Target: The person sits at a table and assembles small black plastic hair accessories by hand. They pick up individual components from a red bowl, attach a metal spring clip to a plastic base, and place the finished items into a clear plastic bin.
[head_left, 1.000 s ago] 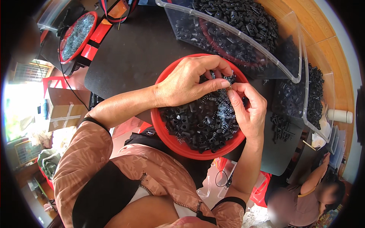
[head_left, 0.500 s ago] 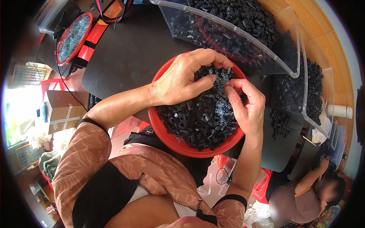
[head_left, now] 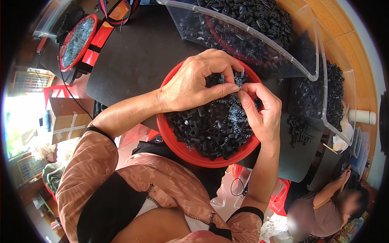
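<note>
Below both my hands stands a red basin (head_left: 163,135) filled with small black plastic pieces (head_left: 198,129), some of them hollow. A pile of small metal coil springs (head_left: 236,115) lies on them at the basin's right side. My left hand (head_left: 198,79) is over the far part of the basin, thumb stretched toward the right fingertips and fingers curled. My right hand (head_left: 263,111) pinches thumb and forefinger together at the same spot. The fingertips of both hands meet; whatever lies between them is too small and covered to make out.
Clear plastic bins (head_left: 259,34) of black pieces stand at the far right. A red tray of springs (head_left: 95,24) is at the far left, on the dark table (head_left: 121,69). Black pieces (head_left: 299,131) lie loose on the right. Another person (head_left: 320,214) sits at lower right.
My left thumb has shifted right, out of the springs, to meet the right fingertips, and its fingers have curled in. My right hand has barely moved. The other person's hands have shifted.
</note>
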Demonstrator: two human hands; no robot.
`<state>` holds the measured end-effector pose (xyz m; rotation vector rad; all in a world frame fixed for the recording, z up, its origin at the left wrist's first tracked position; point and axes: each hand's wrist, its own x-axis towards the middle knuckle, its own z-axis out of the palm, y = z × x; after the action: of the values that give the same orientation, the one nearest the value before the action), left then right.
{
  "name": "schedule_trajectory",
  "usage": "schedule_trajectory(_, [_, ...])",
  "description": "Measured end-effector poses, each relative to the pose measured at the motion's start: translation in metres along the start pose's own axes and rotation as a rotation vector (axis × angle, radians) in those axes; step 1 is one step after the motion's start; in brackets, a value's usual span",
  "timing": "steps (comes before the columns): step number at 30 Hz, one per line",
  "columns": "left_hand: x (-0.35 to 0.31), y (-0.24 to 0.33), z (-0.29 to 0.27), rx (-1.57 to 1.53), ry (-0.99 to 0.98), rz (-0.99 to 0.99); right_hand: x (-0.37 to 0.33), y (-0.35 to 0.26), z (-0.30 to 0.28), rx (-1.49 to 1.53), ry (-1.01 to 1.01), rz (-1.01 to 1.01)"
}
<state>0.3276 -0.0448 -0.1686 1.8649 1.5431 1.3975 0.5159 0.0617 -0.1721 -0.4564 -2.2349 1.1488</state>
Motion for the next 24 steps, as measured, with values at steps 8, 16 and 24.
schedule_trajectory(8, [-0.0006,0.0003,0.0015,0.046,0.040,-0.012,-0.0004,0.0012,0.0006,-0.001,0.005,-0.004])
schedule_trajectory(16, [-0.0008,-0.0007,0.0014,0.005,0.016,-0.030,-0.0005,0.0014,0.0007,0.003,0.000,-0.012])
schedule_trajectory(24, [0.0002,-0.0005,0.0011,-0.032,0.027,-0.027,-0.0003,0.0019,0.0012,0.009,0.004,-0.019])
